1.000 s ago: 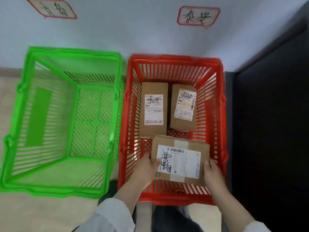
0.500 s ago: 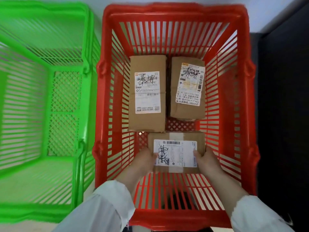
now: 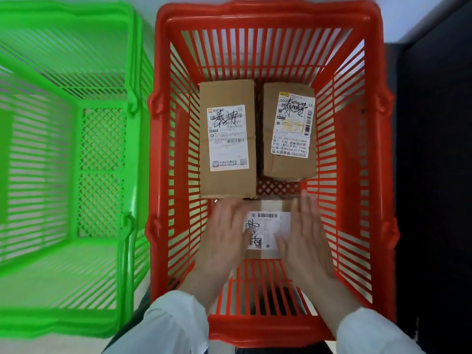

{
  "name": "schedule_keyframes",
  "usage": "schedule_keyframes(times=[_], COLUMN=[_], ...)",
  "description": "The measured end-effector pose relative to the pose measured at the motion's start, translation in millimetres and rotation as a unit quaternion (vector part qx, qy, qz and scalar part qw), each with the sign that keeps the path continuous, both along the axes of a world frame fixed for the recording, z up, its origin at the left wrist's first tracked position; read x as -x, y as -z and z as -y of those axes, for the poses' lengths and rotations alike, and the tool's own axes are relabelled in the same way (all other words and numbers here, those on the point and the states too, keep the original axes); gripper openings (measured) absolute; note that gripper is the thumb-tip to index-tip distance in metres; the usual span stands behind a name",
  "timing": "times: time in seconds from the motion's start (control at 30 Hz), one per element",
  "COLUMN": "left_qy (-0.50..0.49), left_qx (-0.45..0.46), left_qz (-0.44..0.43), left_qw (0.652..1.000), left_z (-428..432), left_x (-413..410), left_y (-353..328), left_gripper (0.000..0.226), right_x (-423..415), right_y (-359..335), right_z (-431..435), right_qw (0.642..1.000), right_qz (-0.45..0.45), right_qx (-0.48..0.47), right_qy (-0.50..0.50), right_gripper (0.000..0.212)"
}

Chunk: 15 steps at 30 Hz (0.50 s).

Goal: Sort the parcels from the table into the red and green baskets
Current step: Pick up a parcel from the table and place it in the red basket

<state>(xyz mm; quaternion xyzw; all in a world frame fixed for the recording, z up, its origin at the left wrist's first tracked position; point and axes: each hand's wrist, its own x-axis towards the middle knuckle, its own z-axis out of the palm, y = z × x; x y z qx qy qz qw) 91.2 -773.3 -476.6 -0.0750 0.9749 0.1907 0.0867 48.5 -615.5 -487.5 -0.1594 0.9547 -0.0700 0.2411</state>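
Left hand (image 3: 227, 233) and right hand (image 3: 304, 233) are hovering flat-fingered, gripping nothing, over the 9 and 3 o'clock ends of the labelled cardboard parcel (image 3: 268, 226). It's lying at the near end of the red basket (image 3: 268, 330). Contact unclear, blurred. At its 12, the long parcel (image 3: 227, 139) and shorter parcel (image 3: 290, 131) are sitting side by side. Drop-off looks to be wrapping up. Next: lifting hands clear, fetching another parcel off the tabletop (out of view).

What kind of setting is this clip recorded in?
Probably a parcel-sorting station, perhaps staged: brown cardboard parcels with shipping labels lie in a red slatted plastic basket, beside a green slatted plastic basket.
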Motion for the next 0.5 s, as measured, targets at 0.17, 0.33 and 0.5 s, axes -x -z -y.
schedule_keyframes(times=[0.17,0.33,0.5], left_qy=[0.284,0.281,0.290], left_qx=[0.070,0.053,0.060], left_qz=[-0.009,-0.065,-0.039], left_qw=[0.956,0.956,0.954], left_z=[-9.3,-7.1,-8.1], left_x=[6.3,1.1,1.9], left_y=[52.3,80.5,72.9], left_gripper=[0.071,0.066,0.076], right_x=[9.3,14.1,16.0], right_y=[40.9,59.6,54.2], right_z=[-2.0,-10.4,-10.4], right_qw=[0.989,0.973,0.973], right_qz=[-0.013,-0.083,-0.082], right_qx=[0.009,-0.012,-0.014], right_qy=[-0.145,-0.214,-0.214], right_gripper=[0.066,0.068,0.066])
